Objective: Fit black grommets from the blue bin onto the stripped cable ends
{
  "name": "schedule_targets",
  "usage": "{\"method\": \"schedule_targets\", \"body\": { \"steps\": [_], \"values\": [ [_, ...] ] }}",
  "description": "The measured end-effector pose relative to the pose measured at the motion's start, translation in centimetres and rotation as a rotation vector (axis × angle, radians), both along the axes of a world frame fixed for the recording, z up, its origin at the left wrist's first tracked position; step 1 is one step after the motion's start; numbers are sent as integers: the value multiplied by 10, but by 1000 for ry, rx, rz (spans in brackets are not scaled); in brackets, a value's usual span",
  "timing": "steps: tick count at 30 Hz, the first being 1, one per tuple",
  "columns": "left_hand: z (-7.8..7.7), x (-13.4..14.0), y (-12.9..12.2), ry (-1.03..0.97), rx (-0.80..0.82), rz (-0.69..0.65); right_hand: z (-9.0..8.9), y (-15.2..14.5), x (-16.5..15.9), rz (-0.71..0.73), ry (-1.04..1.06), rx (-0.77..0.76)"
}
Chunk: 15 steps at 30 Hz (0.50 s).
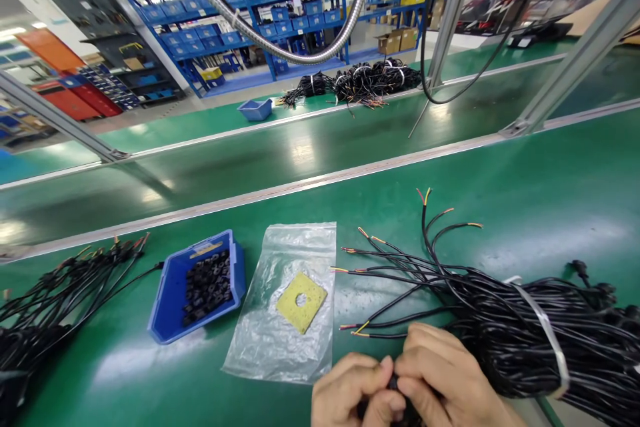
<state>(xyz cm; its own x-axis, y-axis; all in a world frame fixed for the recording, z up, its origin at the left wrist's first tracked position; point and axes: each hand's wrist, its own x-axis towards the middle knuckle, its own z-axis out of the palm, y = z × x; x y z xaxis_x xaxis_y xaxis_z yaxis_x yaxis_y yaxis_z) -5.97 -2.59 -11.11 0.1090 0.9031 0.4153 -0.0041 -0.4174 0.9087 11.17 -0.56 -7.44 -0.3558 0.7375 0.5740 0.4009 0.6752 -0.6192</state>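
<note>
Low over the tabletop (190, 387), the left hand (347, 388) and right hand (443, 377) meet in one pinched grip, fingertips (386, 365) drawn close on a small black piece (393, 382); using both probably steadies so little a thing. Just right of the grip, a white tie (547, 323) seems to keep the black cables (493, 333) together, their coloured wire ends (350, 250) fanned out ahead. Farther left, past the clear bag (253, 333) with its yellow pad (300, 319), the blue bin (240, 273) likely stops its black parts (207, 283) scattering. The piece itself sits between both hands' tips, mostly hidden.
</note>
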Motion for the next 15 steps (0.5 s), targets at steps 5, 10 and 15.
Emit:
{"method": "schedule_targets", "body": {
  "steps": [5,10,15],
  "values": [
    [-6,17,-6,-306,-326,146,-4,0,0,-114,-5,52],
    [-6,13,-2,-173,-169,189,-3,0,6,-46,-90,-39],
    [4,1,9,3,25,116,1,-2,8,-16,-130,-108]
  ]
}}
